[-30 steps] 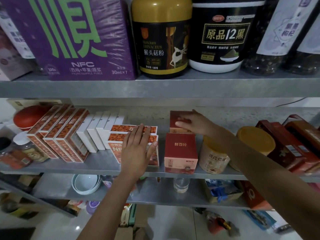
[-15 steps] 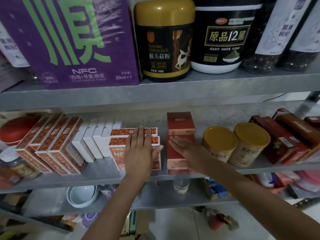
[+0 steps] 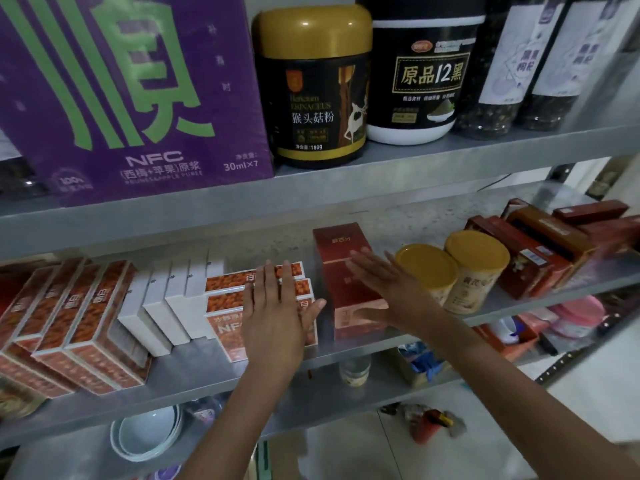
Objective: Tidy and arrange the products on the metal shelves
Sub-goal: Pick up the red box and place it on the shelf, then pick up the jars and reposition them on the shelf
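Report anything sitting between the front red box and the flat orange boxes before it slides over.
Only a thumb. The left hand lies flat on the orange boxes, its thumb poking into the narrow gap beside the front red box. Otherwise bare shelf shows there. The right hand rests flat on that box.

Left hand (image 3: 275, 317): flat, fingers straight, resting on the orange boxes (image 3: 227, 284).
Right hand (image 3: 388, 282): fingers straight, against the red box (image 3: 349, 306).
Second red box (image 3: 337, 239): directly behind the first.
Tubs (image 3: 478, 251): yellow-lidded pair, just right of the red box.
Shelf (image 3: 194, 372): metal, carrying all these.
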Demonstrator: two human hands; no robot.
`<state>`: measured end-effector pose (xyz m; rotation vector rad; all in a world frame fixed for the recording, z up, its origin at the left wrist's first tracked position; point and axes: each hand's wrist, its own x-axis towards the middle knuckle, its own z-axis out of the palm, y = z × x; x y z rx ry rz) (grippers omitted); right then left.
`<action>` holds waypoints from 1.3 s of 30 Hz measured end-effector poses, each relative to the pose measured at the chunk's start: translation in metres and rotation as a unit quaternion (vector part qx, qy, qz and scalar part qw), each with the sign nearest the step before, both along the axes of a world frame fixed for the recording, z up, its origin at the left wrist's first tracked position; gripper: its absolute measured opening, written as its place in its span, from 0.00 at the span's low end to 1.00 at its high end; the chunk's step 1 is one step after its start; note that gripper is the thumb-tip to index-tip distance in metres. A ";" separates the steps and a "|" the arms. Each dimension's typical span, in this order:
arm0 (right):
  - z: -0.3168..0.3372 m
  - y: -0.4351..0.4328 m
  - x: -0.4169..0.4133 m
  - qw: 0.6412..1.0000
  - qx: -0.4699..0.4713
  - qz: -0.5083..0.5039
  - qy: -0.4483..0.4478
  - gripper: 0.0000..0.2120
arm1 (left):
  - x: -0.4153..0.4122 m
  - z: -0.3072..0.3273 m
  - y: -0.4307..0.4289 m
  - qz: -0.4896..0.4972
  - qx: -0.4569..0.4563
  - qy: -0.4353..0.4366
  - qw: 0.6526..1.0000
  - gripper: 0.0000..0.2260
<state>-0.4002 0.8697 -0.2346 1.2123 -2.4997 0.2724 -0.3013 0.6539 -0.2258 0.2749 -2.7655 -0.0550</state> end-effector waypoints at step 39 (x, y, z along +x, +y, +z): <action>0.049 0.075 0.103 0.746 -0.585 -0.220 -0.231 0.12 | -0.019 -0.012 0.074 -0.332 0.241 0.038 0.911 0.21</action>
